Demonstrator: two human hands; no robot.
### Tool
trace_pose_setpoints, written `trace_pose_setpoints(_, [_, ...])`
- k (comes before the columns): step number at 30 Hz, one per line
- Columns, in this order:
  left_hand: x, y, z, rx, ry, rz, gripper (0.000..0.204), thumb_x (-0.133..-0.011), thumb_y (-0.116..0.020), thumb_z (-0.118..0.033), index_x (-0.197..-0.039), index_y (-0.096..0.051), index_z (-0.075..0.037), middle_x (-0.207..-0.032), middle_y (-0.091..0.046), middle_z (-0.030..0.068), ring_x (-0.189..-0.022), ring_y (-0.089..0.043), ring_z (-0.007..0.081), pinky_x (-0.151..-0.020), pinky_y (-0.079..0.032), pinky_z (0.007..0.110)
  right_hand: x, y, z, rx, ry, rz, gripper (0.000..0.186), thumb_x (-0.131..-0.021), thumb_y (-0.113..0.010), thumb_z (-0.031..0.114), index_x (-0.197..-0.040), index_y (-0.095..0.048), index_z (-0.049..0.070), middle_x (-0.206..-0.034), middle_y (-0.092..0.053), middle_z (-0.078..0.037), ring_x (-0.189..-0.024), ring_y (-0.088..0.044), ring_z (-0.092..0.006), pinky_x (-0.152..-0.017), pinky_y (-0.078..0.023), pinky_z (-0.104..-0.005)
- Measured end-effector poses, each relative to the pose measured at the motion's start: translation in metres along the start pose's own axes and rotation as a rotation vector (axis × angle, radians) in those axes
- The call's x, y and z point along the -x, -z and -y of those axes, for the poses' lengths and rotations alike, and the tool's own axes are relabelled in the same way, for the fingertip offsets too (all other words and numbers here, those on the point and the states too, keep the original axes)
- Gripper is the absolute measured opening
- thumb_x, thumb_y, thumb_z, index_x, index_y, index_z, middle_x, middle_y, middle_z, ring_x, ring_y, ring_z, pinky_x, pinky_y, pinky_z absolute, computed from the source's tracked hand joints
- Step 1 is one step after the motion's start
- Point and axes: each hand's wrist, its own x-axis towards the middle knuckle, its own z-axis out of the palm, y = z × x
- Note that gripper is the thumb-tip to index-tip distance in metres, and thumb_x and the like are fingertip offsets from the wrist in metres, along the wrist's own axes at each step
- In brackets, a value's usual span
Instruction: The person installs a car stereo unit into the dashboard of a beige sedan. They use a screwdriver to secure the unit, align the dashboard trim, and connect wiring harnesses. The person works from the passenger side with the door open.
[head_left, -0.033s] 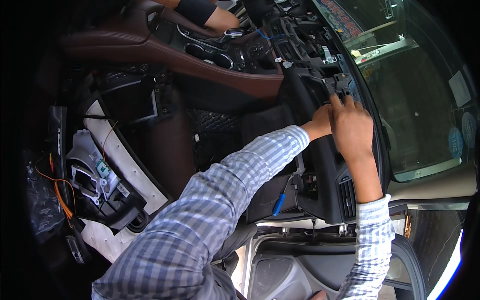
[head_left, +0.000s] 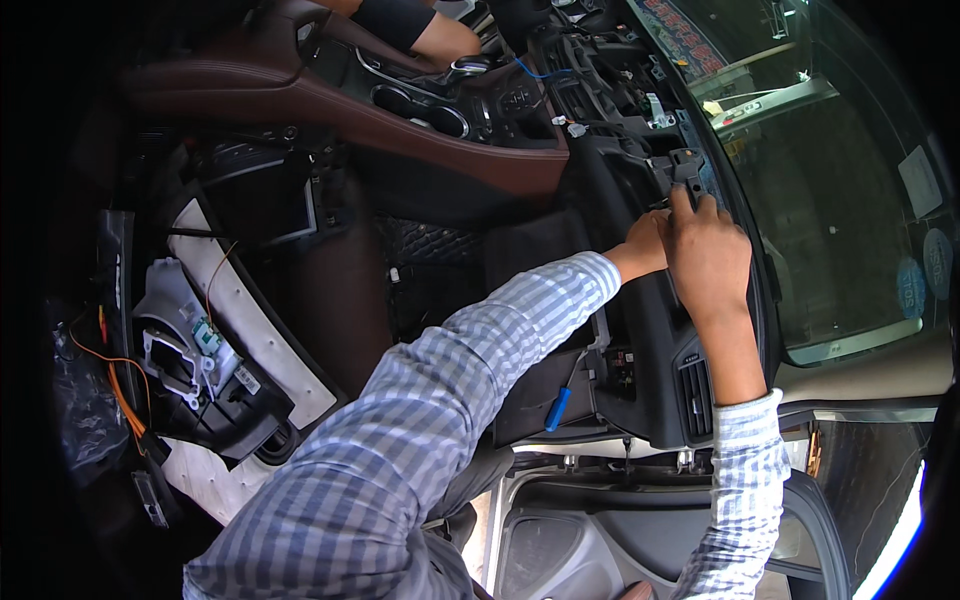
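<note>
Both my hands meet at the opened dashboard, in checked blue and white sleeves. My left hand is closed, its fingertips tucked beside the right hand. Over the dashboard's top, close to the windshield, my right hand has its fingers bent down and pressed together. Whatever they hold is hidden under the fingers. Just beyond the fingertips sits a black plastic bracket with a thin cable beside it. White connectors hang on wires farther along the dashboard.
The brown centre console runs across the far side, with another person's arm behind it. A blue-handled screwdriver lies by the lower dashboard. Removed trim and orange wires lie at left. The door is in front.
My right hand has shifted very slightly nearer and to the right, and its fingers are bent a little differently. My left hand stays beside it.
</note>
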Motion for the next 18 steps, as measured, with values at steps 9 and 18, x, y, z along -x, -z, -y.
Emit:
trace_pose_setpoints(9, [-0.001, 0.012, -0.006, -0.014, -0.021, 0.046, 0.024, -0.081, -0.069, -0.021, -0.094, -0.069, -0.001, -0.092, -0.072, 0.0195, -0.094, -0.068, 0.0389, -0.082, -0.053, 0.048, 0.005, 0.017, 0.001, -0.091, 0.226, 0.058, 0.033, -0.076, -0.066, 0.001, -0.108, -0.064, 0.006, -0.103, -0.062, -0.011, -0.096, -0.065, -0.0302, -0.078, -0.056, -0.0405])
trace_pose_setpoints(18, [-0.002, 0.026, -0.022, 0.007, 0.038, 0.1, 0.015, -0.087, -0.059, -0.016, -0.093, -0.067, -0.004, -0.092, -0.072, 0.0176, -0.089, -0.067, 0.0407, -0.078, -0.052, 0.051, 0.013, 0.015, -0.009, -0.228, 0.145, 0.063, 0.031, -0.081, -0.065, 0.0, -0.112, -0.061, 0.005, -0.104, -0.062, -0.011, -0.096, -0.066, -0.0322, -0.076, -0.056, -0.0431])
